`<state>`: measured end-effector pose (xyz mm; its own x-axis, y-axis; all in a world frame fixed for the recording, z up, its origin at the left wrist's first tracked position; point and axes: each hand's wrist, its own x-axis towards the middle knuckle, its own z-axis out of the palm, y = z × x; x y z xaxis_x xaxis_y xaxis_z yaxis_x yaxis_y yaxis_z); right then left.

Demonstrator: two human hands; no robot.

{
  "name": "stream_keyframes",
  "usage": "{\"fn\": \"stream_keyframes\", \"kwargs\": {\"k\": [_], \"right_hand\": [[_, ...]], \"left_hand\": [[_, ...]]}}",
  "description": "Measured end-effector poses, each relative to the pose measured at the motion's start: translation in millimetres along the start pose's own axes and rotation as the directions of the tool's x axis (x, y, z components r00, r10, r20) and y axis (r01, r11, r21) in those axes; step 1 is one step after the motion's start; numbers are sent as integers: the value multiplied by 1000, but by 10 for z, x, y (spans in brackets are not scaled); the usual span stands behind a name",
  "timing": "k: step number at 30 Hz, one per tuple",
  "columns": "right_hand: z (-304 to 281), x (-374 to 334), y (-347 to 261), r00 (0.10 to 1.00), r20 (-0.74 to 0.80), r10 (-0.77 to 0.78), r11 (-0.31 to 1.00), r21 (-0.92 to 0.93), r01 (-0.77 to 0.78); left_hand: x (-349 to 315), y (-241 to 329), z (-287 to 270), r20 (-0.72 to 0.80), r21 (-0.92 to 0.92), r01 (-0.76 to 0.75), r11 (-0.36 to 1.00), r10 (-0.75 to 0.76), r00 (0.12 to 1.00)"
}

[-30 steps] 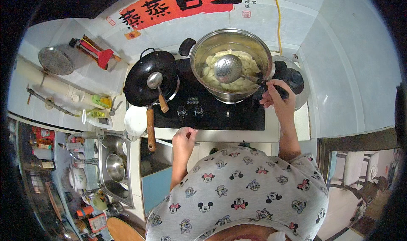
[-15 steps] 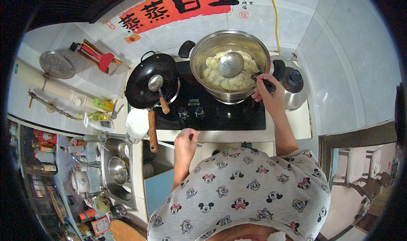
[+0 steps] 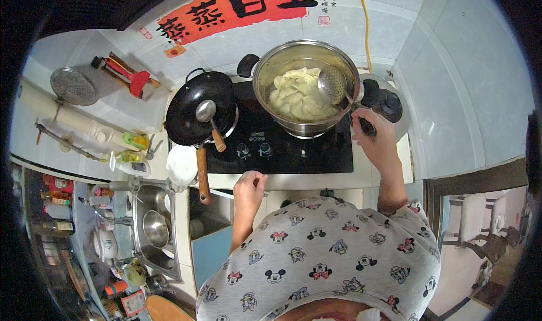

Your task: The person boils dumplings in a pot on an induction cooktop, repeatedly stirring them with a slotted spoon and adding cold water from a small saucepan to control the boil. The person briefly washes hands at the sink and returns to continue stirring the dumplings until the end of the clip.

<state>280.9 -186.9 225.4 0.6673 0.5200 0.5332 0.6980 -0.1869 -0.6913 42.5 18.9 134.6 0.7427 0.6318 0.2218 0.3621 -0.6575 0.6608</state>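
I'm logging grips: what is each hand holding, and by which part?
The right hand holds the perforated ladle by its dark handle; the left hand appears to hold nothing.

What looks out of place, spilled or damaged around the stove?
No spill or damage stands out. Only the black wok's wooden handle looks odd: it appears to jut past the counter's front edge, easily bumped.

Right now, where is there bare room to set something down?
Bare: cooktop in front of the pot, right of the knobs; narrow counter strip right of the left hand. Crowded: left, with wok and spoon; right of the pot, where the right hand holds the skimmer.
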Motion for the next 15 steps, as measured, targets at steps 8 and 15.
{"fn": "stream_keyframes", "kwargs": {"k": [8, 15], "right_hand": [[-262, -102, -219, 970, 72, 232, 929, 278, -243], [-179, -55, -83, 906, 226, 358, 748, 510, -424]], "left_hand": [[26, -14, 65, 20, 3, -16, 1000, 16, 1000], [41, 14, 79, 7, 32, -46, 998, 46, 999]]}}
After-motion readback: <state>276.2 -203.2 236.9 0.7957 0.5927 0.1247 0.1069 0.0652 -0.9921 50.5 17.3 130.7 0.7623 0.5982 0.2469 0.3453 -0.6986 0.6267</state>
